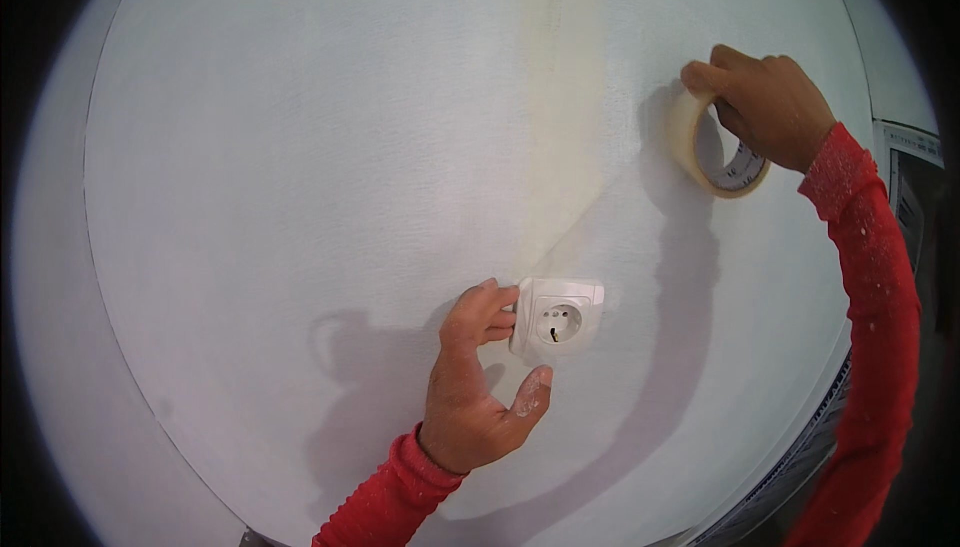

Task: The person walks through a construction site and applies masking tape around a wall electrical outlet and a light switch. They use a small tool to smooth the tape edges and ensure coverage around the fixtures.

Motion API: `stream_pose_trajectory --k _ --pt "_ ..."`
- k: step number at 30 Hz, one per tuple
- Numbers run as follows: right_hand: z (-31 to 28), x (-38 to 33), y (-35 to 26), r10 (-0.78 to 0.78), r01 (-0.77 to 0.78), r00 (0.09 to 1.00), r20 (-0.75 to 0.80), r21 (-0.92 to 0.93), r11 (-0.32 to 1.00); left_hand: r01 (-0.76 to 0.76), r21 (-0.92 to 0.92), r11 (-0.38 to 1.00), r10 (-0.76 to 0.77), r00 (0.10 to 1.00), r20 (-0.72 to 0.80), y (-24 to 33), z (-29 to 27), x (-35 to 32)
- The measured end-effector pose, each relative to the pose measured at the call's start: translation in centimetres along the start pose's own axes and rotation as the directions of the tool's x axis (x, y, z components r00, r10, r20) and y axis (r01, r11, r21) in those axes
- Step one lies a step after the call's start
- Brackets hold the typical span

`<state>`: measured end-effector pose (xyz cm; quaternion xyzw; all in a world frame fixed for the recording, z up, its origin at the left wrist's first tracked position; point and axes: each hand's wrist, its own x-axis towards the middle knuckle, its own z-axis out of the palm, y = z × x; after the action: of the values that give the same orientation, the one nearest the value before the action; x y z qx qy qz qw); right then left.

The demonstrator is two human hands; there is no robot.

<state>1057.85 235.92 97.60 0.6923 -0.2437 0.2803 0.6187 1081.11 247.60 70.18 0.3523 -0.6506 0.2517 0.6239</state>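
Observation:
A white wall socket (558,319) with a square frame and a round recess sits in the lower middle of the pale wall. Against its left edge rest the curled fingertips of my left hand (470,387), while the thumb stands well apart below the frame. Up to the right, my right hand (775,102) grips a wide roll of yellowish tape (690,147) by its top rim, the thumb outside and fingers inside the ring. A faint diagonal line runs from near the roll down towards the socket; I cannot tell whether it is a stretched strip of tape or a shadow.
A pale yellow vertical band (565,97) runs down the light wall (300,147) above the socket. At the right edge stands a dark, light-framed object (915,157), partly cut off. Shadows of both arms fall on the wall.

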Motion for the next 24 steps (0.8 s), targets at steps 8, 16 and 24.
stream_pose_trajectory --k 8,16,24 --pt "-0.7 -3.1 1.1 -0.03 0.016 0.992 0.121 0.11 0.994 -0.002 0.026 1.0 0.0 0.998 0.07 2.0 -2.1 2.6" --pt "-1.8 -4.1 3.2 0.029 -0.039 0.993 0.111 0.092 0.995 -0.033 0.103 0.994 0.02 0.991 0.131 4.4 -3.2 7.9" --pt "-1.9 -7.3 2.2 0.095 -0.115 0.989 0.113 0.184 0.976 -0.062 0.158 0.986 0.03 0.981 0.194 5.3 -3.3 9.4"
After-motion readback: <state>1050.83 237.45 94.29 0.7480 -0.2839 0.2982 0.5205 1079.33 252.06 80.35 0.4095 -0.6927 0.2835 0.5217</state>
